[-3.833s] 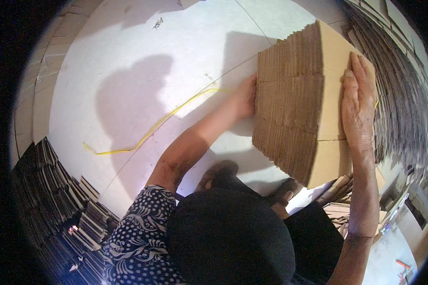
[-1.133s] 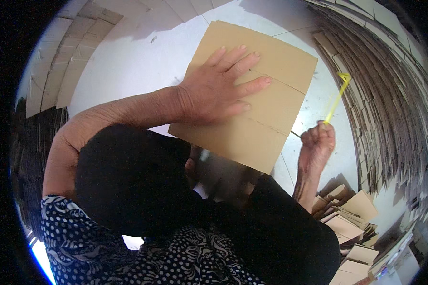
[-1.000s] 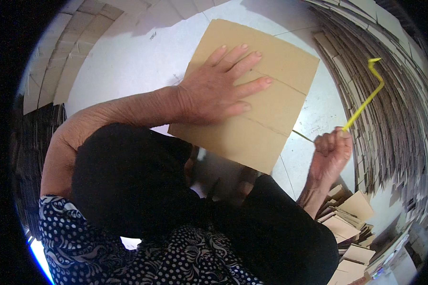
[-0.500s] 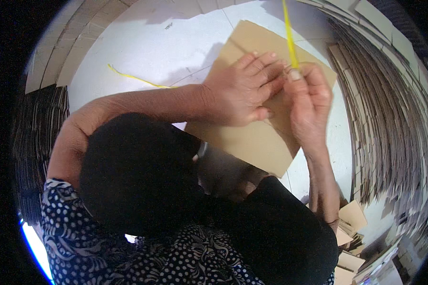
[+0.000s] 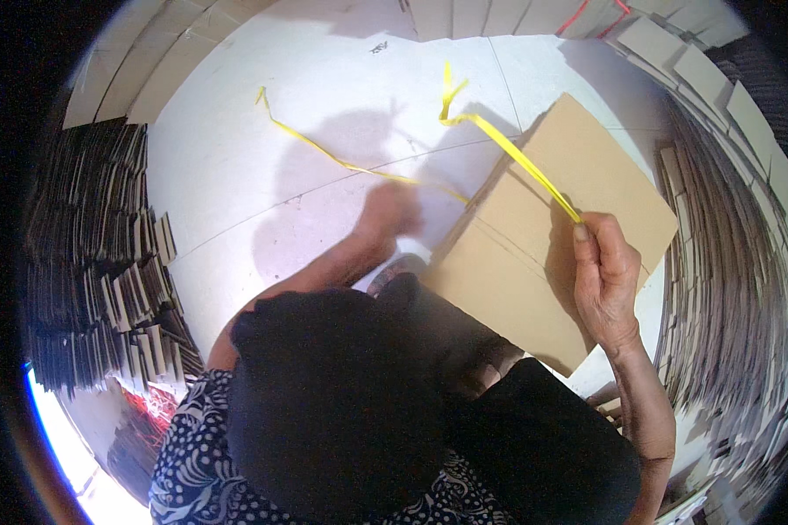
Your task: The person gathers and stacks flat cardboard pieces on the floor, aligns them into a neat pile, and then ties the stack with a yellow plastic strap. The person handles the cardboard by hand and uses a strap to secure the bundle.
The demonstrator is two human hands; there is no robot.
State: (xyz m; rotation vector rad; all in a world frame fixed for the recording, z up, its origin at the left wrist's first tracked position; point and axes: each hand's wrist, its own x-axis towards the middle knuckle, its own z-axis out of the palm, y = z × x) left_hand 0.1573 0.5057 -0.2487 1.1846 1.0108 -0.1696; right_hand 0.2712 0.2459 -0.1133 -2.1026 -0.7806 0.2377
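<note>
My right hand (image 5: 610, 276) pinches a yellow plastic strap (image 5: 508, 144) between thumb and fingers above a flat brown cardboard piece (image 5: 499, 262). From there the strap runs up and left past the cardboard's edge to a bent, split end. My left hand (image 5: 392, 213) is left of the cardboard, its fingers smeared by motion. Near it another yellow length (image 5: 315, 146) lies on the pale floor and reaches the cardboard's left edge. Whether both lengths are one strap is hidden.
Stacks of cardboard pieces (image 5: 727, 289) line the right side, and more stacks (image 5: 87, 227) stand at the left. Cardboard (image 5: 473, 17) also stands along the far side. Red strands (image 5: 153, 409) lie at the lower left.
My left hand has left the cardboard and moved left and down. My right hand still pinches the strap, now lower in view. The strap's loose end has come into view.
</note>
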